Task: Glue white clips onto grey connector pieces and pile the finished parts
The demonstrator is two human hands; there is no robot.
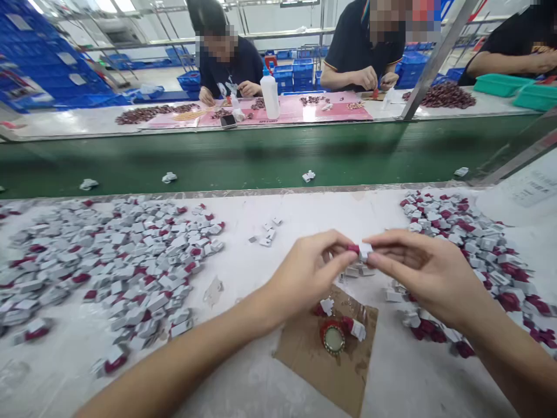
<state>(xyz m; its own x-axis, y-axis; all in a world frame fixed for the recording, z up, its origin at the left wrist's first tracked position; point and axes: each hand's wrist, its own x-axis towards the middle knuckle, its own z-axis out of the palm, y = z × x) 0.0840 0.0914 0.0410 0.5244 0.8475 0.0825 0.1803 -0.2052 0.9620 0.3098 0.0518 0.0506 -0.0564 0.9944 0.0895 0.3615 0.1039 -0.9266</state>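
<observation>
My left hand [304, 273] and right hand [429, 270] both pinch one small red and white piece [360, 250] between fingertips, up above the brown card [335, 360] on the white table [261, 371].

Bare white tabletop [243, 267] is left open between the left heap of grey-and-maroon parts [148, 255] and the cardboard piece [322, 371]; the right side is blocked by another heap [470, 244].

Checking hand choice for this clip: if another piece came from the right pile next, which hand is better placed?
Right, probably: the right hand is beside that pile, while the left hand is farther off, across the piece both hold. Its fingers would need to free up first.
</observation>
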